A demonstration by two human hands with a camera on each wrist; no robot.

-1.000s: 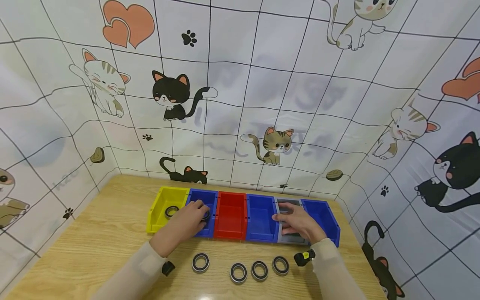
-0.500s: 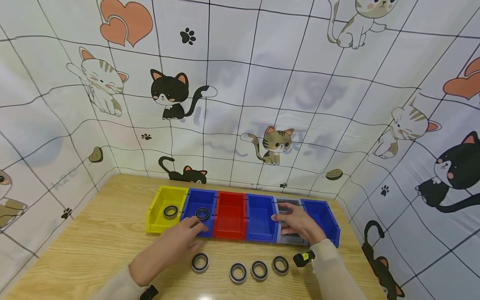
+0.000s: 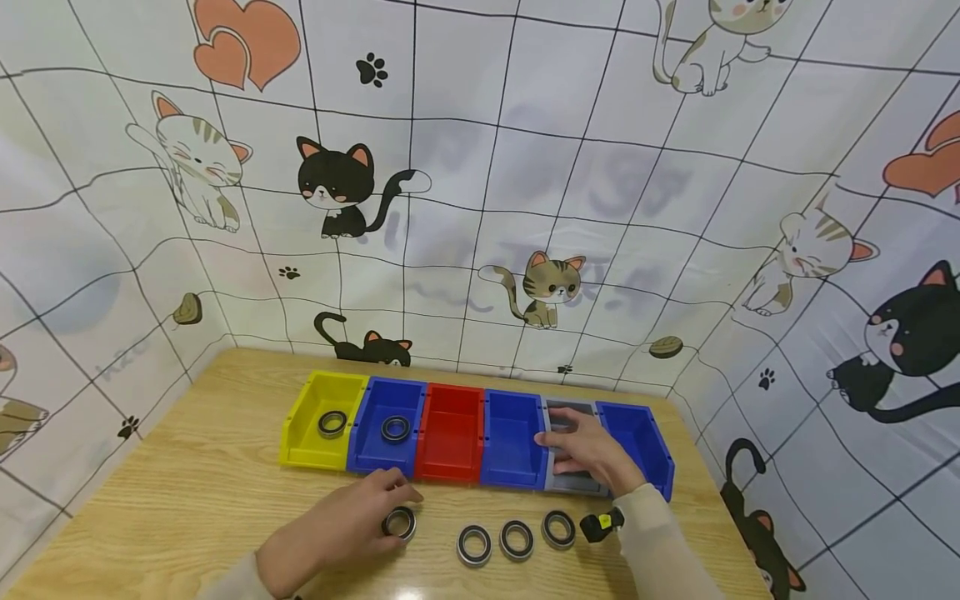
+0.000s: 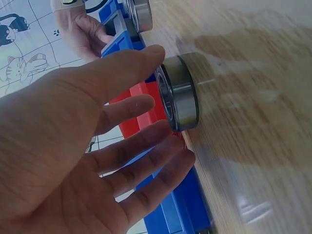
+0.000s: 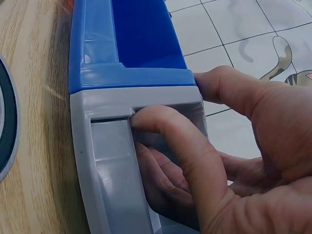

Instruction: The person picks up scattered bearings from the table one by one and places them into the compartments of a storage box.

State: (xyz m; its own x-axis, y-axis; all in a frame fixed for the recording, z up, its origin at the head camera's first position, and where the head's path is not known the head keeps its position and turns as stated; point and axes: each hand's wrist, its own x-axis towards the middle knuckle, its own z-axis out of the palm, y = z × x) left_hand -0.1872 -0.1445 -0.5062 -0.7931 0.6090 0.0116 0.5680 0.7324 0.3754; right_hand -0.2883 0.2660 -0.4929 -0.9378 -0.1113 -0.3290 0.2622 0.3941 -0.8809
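Beside a ball bearing (image 3: 411,527) on the table, my left hand (image 3: 348,521) spreads its thumb and fingers around it. In the left wrist view, the thumb tip lies at the upper edge of that bearing (image 4: 186,97), and the other fingers are loosely bent below. My right hand (image 3: 588,450) is at the grey bin (image 3: 585,483). Its index finger (image 5: 165,119) hooks inside the grey bin, and the thumb (image 5: 219,85) presses outside by the border with the neighbouring blue bin (image 5: 131,77), pinching the wall.
One bearing (image 3: 332,436) lies in the yellow bin (image 3: 315,457), another (image 3: 395,440) in the left blue bin (image 3: 382,462). A red bin (image 3: 452,429) and a right blue bin (image 3: 637,437) complete the row. Three bearings (image 3: 517,557) lie in front on the wooden table (image 3: 165,500).
My left hand has come out of the left blue bin, leaving a bearing there, and moved toward me to the bearing on the table. The right hand has stayed at the grey bin.
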